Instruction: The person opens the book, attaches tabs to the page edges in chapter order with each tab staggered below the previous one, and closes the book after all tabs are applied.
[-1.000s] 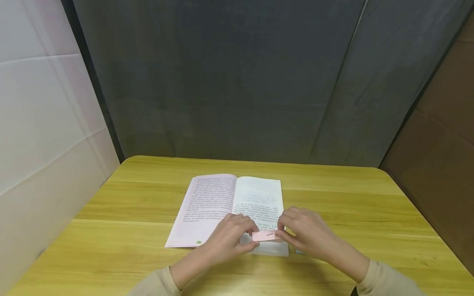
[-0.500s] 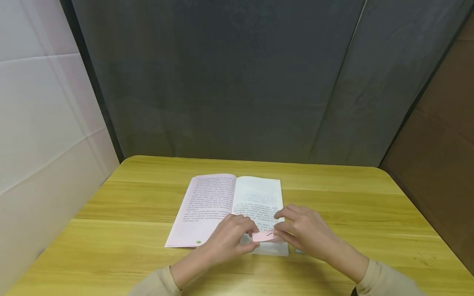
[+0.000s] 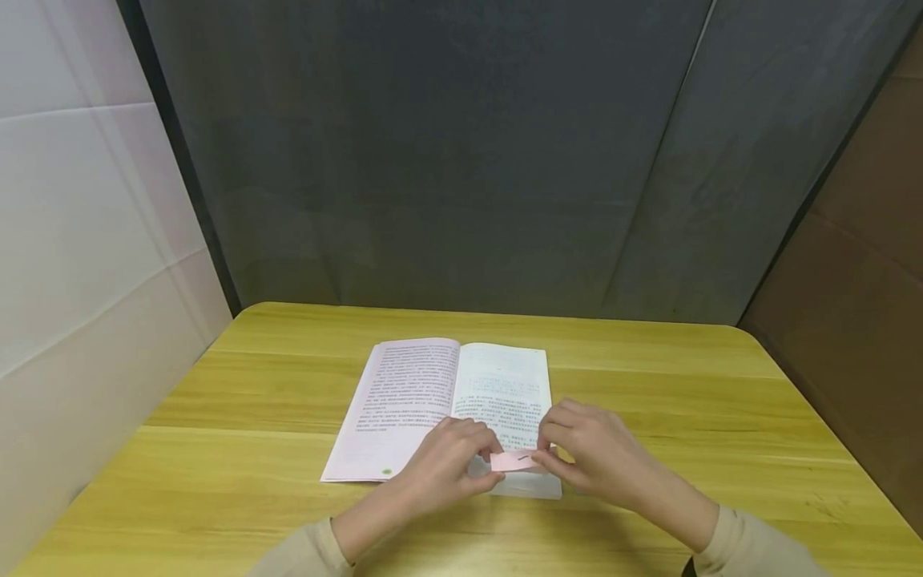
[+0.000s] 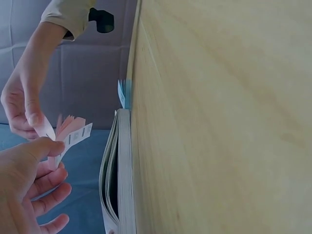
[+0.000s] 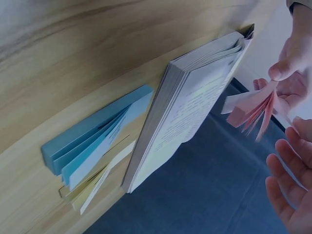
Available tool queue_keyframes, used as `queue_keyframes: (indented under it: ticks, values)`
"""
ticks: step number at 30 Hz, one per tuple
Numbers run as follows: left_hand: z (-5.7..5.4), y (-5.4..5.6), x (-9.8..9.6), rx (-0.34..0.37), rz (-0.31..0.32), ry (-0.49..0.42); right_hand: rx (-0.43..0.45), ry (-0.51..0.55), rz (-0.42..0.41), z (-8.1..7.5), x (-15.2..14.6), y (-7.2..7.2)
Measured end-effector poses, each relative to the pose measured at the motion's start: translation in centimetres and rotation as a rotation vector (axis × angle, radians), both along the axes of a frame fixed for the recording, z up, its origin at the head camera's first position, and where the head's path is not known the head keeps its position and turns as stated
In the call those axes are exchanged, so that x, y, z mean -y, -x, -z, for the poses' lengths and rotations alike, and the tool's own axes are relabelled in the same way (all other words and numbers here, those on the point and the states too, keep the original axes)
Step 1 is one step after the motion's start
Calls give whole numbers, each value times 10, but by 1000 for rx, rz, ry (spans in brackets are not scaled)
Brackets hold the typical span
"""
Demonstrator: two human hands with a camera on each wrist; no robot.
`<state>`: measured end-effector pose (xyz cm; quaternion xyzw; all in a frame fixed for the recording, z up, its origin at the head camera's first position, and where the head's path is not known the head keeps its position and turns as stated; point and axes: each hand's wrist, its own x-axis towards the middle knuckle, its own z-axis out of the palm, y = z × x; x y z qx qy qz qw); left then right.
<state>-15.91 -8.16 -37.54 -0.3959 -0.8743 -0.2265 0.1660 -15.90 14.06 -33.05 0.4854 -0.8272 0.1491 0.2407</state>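
Observation:
My left hand point(image 3: 450, 458) pinches one end of a pad of pink sticky notes point(image 3: 512, 461) between thumb and fingers. In the left wrist view its sheets point(image 4: 73, 130) fan apart, and some carry small printed marks. At the pad's other end my right hand point(image 3: 594, 447) pinches a lifted sheet between thumb and index finger. Both hands are held above the lower part of the right page of an open book point(image 3: 400, 385). In the right wrist view the sticky notes point(image 5: 249, 108) hang off the left fingers, with the right hand point(image 5: 292, 180) close by.
Beside the book on the wooden table point(image 3: 252, 449) lie a blue sticky-note pad point(image 5: 97, 134) and a yellowish one point(image 5: 97, 183), their sheets partly lifted. A dark panel point(image 3: 447, 160) stands behind the table, a white one point(image 3: 94, 208) at the left.
My right fingers spread apart by half a second ago and now pinch together again at the sheet's end. The left hand, pad and book hold their places.

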Motion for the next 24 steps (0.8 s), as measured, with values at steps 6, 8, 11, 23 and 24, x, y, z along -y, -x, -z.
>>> queue_keyframes:
  ticks: [6, 8, 11, 23, 24]
  values:
    - [0, 0, -1, 30, -8, 20, -33, -29, -15, -3, 5, -4]
    - [1, 1, -1, 42, -8, 18, -49, -32, -31, -3, 6, -5]
    - [1, 1, 0, 65, 0, 11, -78, -28, -56, -3, 8, -6]
    - [2, 0, -1, 65, 6, 11, -149, -30, -133, -4, 12, -10]
    - [1, 0, -1, 65, 5, 14, -155, -30, -139, -5, 12, -11]
